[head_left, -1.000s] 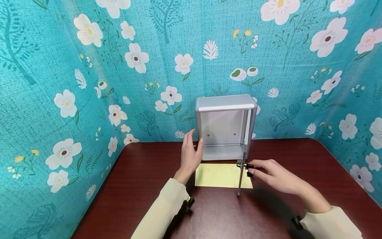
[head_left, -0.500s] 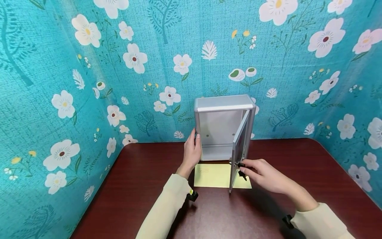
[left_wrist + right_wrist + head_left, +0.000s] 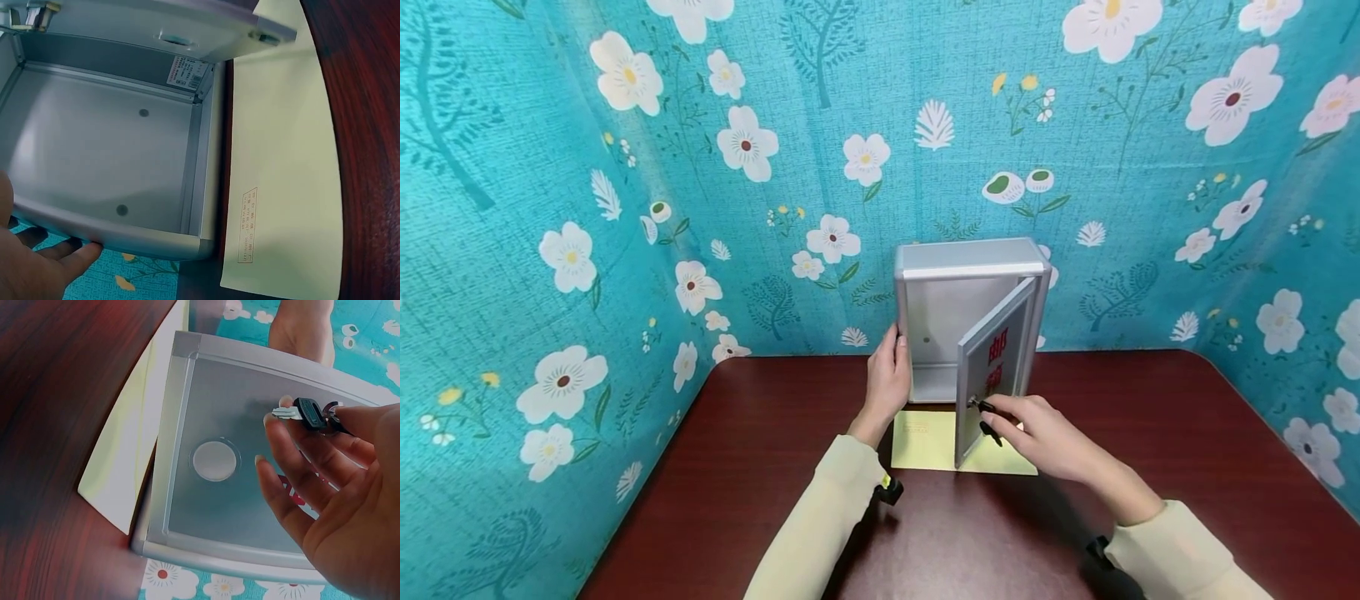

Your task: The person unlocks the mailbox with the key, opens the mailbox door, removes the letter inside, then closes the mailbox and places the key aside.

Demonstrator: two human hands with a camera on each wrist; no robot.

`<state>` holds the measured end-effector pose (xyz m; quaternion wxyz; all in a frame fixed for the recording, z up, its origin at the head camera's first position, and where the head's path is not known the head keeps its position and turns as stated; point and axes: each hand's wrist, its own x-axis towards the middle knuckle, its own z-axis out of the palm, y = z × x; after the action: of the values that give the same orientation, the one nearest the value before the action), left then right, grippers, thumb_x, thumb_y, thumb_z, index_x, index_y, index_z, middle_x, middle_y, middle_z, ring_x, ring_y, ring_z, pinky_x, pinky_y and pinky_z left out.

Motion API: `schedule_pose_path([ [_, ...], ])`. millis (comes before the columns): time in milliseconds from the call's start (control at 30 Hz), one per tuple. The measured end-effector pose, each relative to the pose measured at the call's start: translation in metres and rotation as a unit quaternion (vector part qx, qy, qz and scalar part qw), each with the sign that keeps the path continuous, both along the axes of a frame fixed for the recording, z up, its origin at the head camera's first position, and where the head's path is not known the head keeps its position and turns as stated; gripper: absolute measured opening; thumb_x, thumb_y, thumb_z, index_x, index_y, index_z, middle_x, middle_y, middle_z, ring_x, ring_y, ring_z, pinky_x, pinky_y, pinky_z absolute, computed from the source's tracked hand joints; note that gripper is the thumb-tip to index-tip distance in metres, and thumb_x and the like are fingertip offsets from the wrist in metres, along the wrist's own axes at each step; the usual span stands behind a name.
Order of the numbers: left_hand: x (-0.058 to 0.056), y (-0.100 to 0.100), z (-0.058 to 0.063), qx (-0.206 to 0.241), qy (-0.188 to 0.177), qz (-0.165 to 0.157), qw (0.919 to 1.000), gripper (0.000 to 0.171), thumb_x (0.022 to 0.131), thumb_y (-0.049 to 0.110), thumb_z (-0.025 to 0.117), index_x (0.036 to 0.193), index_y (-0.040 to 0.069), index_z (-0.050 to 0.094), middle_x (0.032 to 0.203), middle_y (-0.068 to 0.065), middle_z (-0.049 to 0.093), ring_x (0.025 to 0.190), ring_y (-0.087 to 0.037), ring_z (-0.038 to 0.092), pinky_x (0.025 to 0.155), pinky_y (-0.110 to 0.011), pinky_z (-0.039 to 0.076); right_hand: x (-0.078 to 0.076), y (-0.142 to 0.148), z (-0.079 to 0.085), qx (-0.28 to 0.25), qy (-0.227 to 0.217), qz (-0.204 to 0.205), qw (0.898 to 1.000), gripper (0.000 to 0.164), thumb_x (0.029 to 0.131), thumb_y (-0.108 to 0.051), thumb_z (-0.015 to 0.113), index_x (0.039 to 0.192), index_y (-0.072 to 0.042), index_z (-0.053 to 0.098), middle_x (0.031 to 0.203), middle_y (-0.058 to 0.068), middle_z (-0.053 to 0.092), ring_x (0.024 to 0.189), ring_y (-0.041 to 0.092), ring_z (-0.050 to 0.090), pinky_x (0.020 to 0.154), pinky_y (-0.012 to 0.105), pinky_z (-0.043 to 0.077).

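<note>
A silver metal mailbox [image 3: 973, 255] stands upright at the back of the table, its hinged door [image 3: 979, 367] partly swung in and bearing red characters. My left hand [image 3: 886, 379] holds the box's left side wall; in the left wrist view its fingertips [image 3: 87, 253] press the outer face. At the door's lock, my right hand [image 3: 1037, 429] pinches the key [image 3: 985, 407] between thumb and fingers. A second key [image 3: 309, 414] with a black head dangles from the same ring, in front of the fingers in the right wrist view. The mailbox interior [image 3: 94, 137] shows two round holes.
A pale yellow envelope [image 3: 919, 450] with small red print lies flat on the dark red table [image 3: 775, 467], right in front of the mailbox and partly under the door. Blue flowered cloth [image 3: 820, 192] hangs behind and on both sides.
The right hand has swung the door leftward, toward the box, so its red-lettered front now shows. The left hand has closed in from beside the box onto its left wall.
</note>
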<state>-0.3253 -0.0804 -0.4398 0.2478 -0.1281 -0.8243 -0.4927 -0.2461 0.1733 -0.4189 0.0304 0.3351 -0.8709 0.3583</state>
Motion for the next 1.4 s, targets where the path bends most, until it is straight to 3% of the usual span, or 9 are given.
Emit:
schedule_pose_path([
  [233,0.001,0.000,-0.001,0.004,-0.005,0.003,1.0000,0.047,0.112,0.020,0.039,0.153,-0.002,0.042,0.143,-0.023,0.057,0.134,-0.033,0.053,0.109,-0.047,0.046,-0.004,-0.008,-0.002,0.001,0.011,-0.006,1.000,0.016,0.106,-0.025,0.059,0.111,-0.016,0.072,0.082,-0.008,0.065,0.069,0.005,0.056,0.062,0.027,0.051],
  [600,0.000,0.000,0.002,0.016,-0.020,0.000,0.9997,0.048,0.112,0.021,0.040,0.156,0.001,0.040,0.149,-0.021,0.053,0.139,-0.031,0.049,0.112,-0.046,0.043,-0.009,-0.021,0.000,-0.001,0.020,-0.023,1.000,0.015,0.105,-0.019,0.061,0.094,-0.014,0.069,0.066,-0.011,0.054,0.055,0.003,0.051,0.055,0.026,0.047],
  [900,0.000,0.001,0.002,0.026,-0.032,-0.007,0.9991,0.048,0.113,0.023,0.039,0.157,0.005,0.039,0.152,-0.017,0.051,0.141,-0.027,0.047,0.113,-0.045,0.042,-0.012,-0.027,-0.001,0.006,0.028,-0.035,0.999,0.015,0.104,-0.019,0.061,0.101,-0.011,0.073,0.065,-0.014,0.055,0.055,0.003,0.051,0.055,0.026,0.047],
  [1233,0.001,0.001,0.003,0.041,-0.042,-0.014,0.9982,0.048,0.112,0.022,0.040,0.158,0.006,0.038,0.155,-0.014,0.048,0.143,-0.025,0.045,0.115,-0.044,0.040,-0.018,-0.035,-0.003,-0.006,0.051,-0.038,0.998,0.017,0.103,-0.019,0.062,0.087,-0.018,0.067,0.061,-0.013,0.052,0.054,0.003,0.049,0.056,0.027,0.045],
  [1400,0.001,0.001,0.003,0.049,-0.041,-0.017,0.9979,0.048,0.112,0.021,0.041,0.157,0.005,0.039,0.154,-0.015,0.049,0.142,-0.026,0.046,0.113,-0.046,0.042,-0.021,-0.040,-0.004,-0.004,0.053,-0.047,0.997,0.015,0.103,-0.019,0.062,0.096,-0.011,0.073,0.064,-0.010,0.056,0.056,0.003,0.050,0.058,0.027,0.046],
])
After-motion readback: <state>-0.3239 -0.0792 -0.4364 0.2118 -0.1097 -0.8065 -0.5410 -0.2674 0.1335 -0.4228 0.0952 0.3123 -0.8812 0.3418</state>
